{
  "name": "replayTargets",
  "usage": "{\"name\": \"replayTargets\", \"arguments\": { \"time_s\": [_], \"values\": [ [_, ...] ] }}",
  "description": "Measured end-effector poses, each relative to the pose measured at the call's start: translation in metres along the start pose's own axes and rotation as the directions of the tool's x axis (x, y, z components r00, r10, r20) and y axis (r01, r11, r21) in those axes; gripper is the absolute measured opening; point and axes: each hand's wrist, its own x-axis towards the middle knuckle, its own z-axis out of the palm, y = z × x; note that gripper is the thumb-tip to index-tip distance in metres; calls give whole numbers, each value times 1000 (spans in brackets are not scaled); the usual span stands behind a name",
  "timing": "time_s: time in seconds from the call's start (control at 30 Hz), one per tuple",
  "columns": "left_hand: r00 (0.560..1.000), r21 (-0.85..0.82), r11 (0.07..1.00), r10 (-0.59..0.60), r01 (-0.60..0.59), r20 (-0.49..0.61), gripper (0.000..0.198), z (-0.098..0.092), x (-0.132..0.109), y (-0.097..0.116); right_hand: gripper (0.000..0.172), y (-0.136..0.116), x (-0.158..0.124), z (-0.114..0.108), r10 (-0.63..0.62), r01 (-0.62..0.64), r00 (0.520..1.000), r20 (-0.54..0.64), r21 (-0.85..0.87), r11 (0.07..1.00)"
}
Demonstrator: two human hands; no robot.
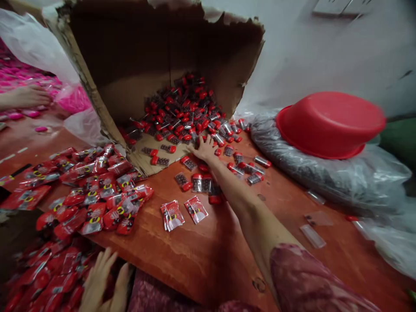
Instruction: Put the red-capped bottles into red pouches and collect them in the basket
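My right hand reaches across the table to the mouth of the carton, fingers spread over small clear containers with red caps and dark beads inside. Nothing is visibly gripped in it. Many of these red-capped containers are heaped inside the tipped carton, and others lie loose below my wrist. Low at the table's front edge is my left hand, slightly blurred, with its fingers apart. It is beside a lower heap of filled red packets. Between the hands lie flat printed packets and another small flat stack.
A large cardboard carton lies on its side with torn edges. More filled packets are piled left on the table. At right, a red basin rests upside down on a stuffed plastic bag. Another person's hand is near pink pieces.
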Motion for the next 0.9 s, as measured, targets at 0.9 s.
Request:
{"name": "replayTargets", "arguments": {
  "time_s": [0.9],
  "values": [
    [841,517,667,375,-536,389,52,111,28,88,45,26,-111,10,-742,753,656,137,-55,656]
  ]
}}
